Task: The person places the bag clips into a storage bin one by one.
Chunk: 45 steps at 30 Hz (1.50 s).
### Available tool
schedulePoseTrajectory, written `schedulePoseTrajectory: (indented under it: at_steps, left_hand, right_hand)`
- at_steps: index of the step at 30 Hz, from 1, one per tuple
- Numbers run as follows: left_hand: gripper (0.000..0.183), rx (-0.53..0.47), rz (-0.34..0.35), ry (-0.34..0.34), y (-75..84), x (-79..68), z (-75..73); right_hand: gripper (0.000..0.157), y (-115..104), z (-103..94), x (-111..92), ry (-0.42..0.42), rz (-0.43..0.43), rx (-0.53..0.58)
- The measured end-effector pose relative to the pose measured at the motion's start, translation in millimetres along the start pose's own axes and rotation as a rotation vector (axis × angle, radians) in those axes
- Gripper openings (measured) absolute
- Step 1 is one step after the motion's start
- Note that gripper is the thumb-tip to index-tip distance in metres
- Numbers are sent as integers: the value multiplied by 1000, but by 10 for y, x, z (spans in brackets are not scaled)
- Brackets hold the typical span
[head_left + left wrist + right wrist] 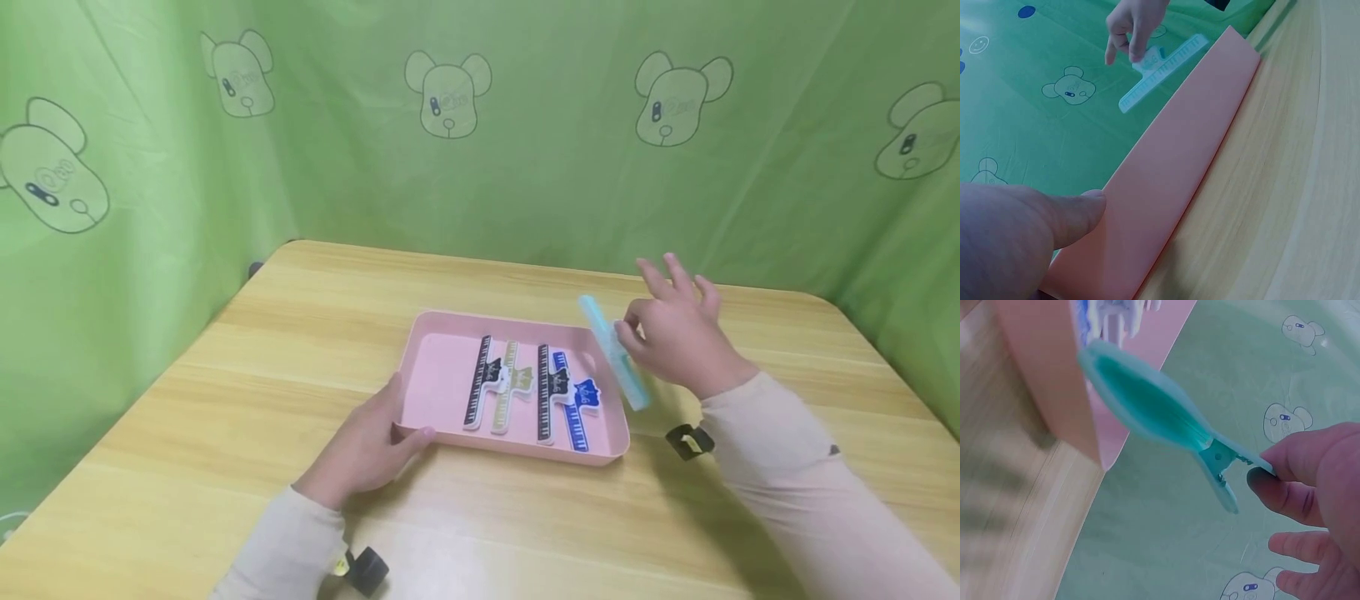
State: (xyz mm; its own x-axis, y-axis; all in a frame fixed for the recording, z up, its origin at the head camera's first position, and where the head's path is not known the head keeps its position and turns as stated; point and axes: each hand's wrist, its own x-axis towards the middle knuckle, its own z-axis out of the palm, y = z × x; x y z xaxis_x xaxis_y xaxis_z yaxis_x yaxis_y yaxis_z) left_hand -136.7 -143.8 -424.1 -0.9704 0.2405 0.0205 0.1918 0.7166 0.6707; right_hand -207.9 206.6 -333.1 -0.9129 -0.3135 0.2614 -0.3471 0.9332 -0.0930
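My left hand [363,446] grips the near left corner of a shallow pink tray [438,383]; its thumb [1079,212] lies against the near wall. Between thumb and forefinger, my right hand [678,337] pinches one handle of a teal clip [613,354] with a piano-key pattern, its other fingers spread. This clip hangs over the tray's right rim, its long jaws together in the right wrist view. Inside the tray lie a black clip [474,400], a gold clip [501,408], a second black clip [543,408] and a slanted blue clip [576,425].
The tray rests on a light wood-grain table [262,367] with rounded far corners. Green curtain [540,192] printed with bear faces encloses the back and both sides. Black camera mounts stick out from the left wrist [367,572] and the right wrist [690,442].
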Motion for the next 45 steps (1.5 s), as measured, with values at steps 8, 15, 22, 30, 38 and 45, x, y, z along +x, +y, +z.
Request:
schedulePoseTrajectory:
  at_steps: [8,15,22,30,38,45]
  left_hand:
    - [88,9,-22,-8,-15,-11,11]
    - [87,2,-2,5,-32,2,22]
    - [87,3,7,5,-27,5,22]
    - [87,9,-3,4,-21,2,16]
    - [89,19,-14,7,-23,-1,9]
    - [87,7,0,20,-31,4,25]
  right_hand:
    - [21,-166,53,90,-3,-8,29]
    - [21,-297,85,171,-8,-20,34]
    - [21,-403,106,223,5,-28,41]
    - [22,-537,145,299,23,-32,68]
    - [21,-674,227,400,5,-30,97]
    - [23,-779,286,480,-4,-32,108]
